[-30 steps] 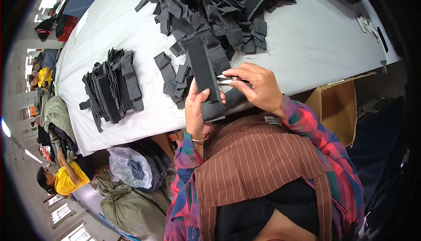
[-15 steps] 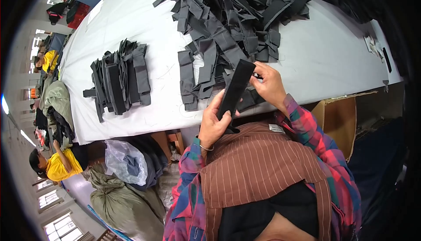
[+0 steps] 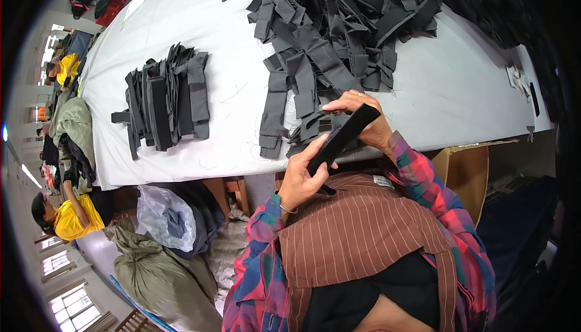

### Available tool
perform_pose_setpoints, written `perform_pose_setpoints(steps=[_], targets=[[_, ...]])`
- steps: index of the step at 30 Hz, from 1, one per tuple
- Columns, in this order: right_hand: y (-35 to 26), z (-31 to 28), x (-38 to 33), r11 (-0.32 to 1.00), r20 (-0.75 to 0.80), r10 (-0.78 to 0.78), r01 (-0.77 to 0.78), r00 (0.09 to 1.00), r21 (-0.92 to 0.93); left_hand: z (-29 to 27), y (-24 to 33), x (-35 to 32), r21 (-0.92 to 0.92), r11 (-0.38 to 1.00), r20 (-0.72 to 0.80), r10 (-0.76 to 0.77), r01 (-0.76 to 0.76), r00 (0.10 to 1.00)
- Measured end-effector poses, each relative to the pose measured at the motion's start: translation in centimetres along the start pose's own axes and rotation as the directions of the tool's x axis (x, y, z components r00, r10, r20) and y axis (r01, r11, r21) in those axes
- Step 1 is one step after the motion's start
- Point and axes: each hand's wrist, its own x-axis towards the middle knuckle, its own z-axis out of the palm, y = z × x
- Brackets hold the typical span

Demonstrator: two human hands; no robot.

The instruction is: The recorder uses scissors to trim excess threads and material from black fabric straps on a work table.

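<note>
White table (image 3: 233,48) beyond, left hand (image 3: 299,181) grips strip (image 3: 344,137), tilted further; right hand (image 3: 380,133) grip unclear.

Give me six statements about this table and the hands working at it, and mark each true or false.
1. The left hand holds a dark strip. True.
2. The tabletop is red. False: the tabletop is white.
3. The smaller stack lies left of the large heap. True.
4. The right hand rests on the smaller stack. False: the right hand is by the dark strip.
5. A bracelet circles the left wrist. True.
6. The striped apron is green. False: the striped apron is brown.
</note>
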Motion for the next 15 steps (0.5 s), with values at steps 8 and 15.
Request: perform_pose_setpoints(steps=[8, 15], targets=[[-0.2, 0.1, -0.9, 0.913, -0.161, 0.321, -0.26, 0.933, 0.315, -1.5, 2.0, 0.3, -0.549, 0.836, -0.072, -0.029, -0.015, 0.997], [-2.6, 0.3, -0.6, 0.986, -0.097, 0.139, -0.146, 0.986, -0.079, -3.4, 1.5, 0.4, -0.796, 0.597, -0.172, -0.072, -0.096, 0.982]])
